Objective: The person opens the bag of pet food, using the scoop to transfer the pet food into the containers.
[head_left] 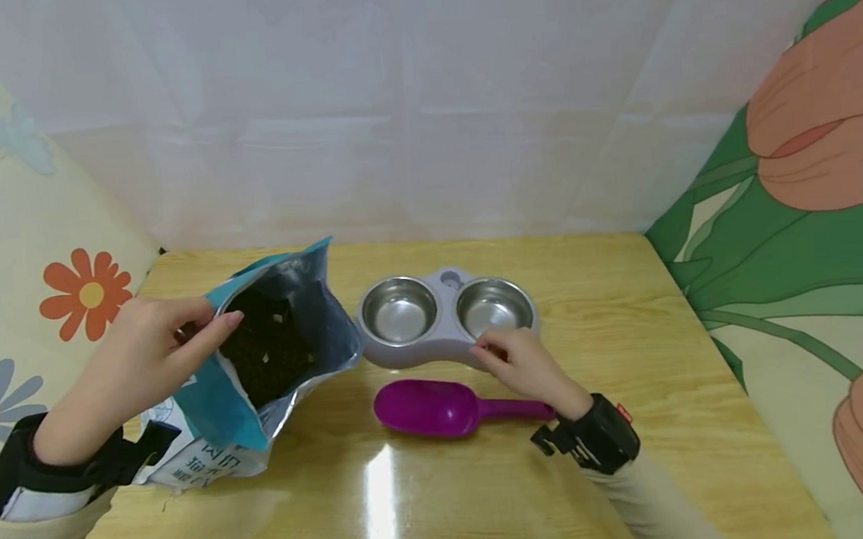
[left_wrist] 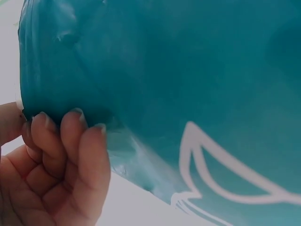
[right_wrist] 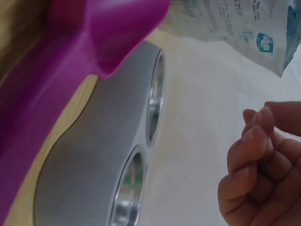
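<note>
My left hand (head_left: 154,339) pinches the rim of an open teal bag (head_left: 226,405) between thumb and curled fingers (left_wrist: 73,136). Dark granular stuff with a few pale bits (head_left: 267,348) lies inside the bag's silvery lining. My right hand (head_left: 521,363) is over the front edge of a grey double-bowl stand (head_left: 415,352), near the right bowl. Its fingers (right_wrist: 247,150) are curled, the thumb meeting the index fingertip, and nothing shows between them. Below it on the table lies a purple scoop (head_left: 429,407), its handle pointing right, beneath my right wrist.
Two shiny metal bowls, left (head_left: 400,311) and right (head_left: 493,307), sit in the stand. The wooden table (head_left: 599,299) meets a white cloth backdrop (head_left: 407,137). Flower-printed panels (head_left: 793,278) stand at both sides.
</note>
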`<state>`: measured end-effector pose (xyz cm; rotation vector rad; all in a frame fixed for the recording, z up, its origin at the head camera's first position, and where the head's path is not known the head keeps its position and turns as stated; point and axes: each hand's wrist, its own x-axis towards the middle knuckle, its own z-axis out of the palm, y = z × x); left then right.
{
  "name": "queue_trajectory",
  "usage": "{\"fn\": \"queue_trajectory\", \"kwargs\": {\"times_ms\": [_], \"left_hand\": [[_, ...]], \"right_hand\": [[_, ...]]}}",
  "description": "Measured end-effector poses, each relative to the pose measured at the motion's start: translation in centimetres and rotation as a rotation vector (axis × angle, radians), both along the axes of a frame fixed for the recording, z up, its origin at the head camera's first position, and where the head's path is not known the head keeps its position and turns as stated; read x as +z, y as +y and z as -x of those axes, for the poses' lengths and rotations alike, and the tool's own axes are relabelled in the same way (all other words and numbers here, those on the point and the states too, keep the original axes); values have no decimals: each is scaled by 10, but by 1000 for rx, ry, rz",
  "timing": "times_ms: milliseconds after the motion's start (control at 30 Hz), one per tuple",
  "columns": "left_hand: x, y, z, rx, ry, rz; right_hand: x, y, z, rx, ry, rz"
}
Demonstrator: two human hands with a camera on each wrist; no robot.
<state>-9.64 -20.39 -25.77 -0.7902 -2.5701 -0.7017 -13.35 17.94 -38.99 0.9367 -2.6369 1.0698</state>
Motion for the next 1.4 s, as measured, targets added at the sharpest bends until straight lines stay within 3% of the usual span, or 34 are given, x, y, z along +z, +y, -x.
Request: {"fn": "queue_trajectory", "kwargs": {"times_ms": [267,467,667,1033,1200,1400], "left_hand": [[-2,-3,0,7,-2,-15],[-3,-5,0,19,0,-27],[-3,-6,0,23,-3,-33],[-4,-7,0,21,-17,-42],[-5,-7,0,21,-15,-43],[-5,-6,1,17,-14,-49]], "right_hand": [[-18,25,-9,53,-111,-85],[-39,37,-19,101,-154,-273],[-51,42,-24,69,-201,-407],[-68,43,-24,72,-174,-379],[-69,43,-24,107,-205,-310],[-64,44,-26,127,-179,-275]]}}
